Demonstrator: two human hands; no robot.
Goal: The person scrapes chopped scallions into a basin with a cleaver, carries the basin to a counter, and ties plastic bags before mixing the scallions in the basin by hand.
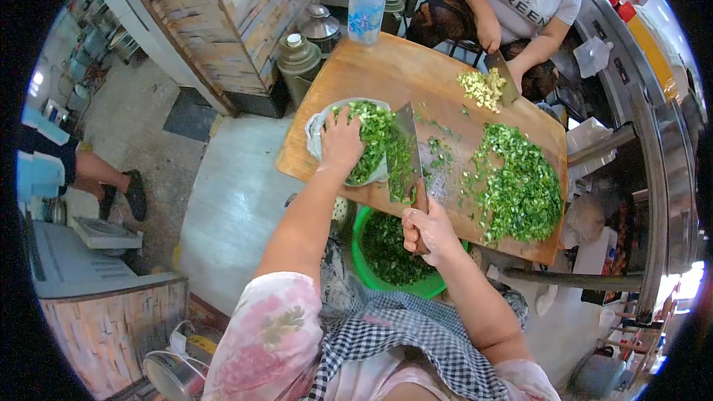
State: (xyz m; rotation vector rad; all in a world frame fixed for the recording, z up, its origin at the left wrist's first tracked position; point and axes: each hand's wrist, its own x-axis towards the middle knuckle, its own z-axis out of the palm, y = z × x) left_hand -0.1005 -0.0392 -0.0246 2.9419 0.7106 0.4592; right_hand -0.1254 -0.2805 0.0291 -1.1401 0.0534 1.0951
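Note:
My right hand is closed around the wooden handle of a cleaver. The broad blade stands against the right side of a bowl lined with a pale plastic bag, and bits of green cling to it. Chopped green onions fill the bowl. On top of them, at the left side, lies my left hand with its fingers spread. A large heap of chopped green onions sits on the right of the wooden cutting board.
Below the board's front edge stands a green basin of dark chopped greens. Across the board, a person holds another cleaver by chopped yellowish pieces. A plastic bottle stands at the far left corner.

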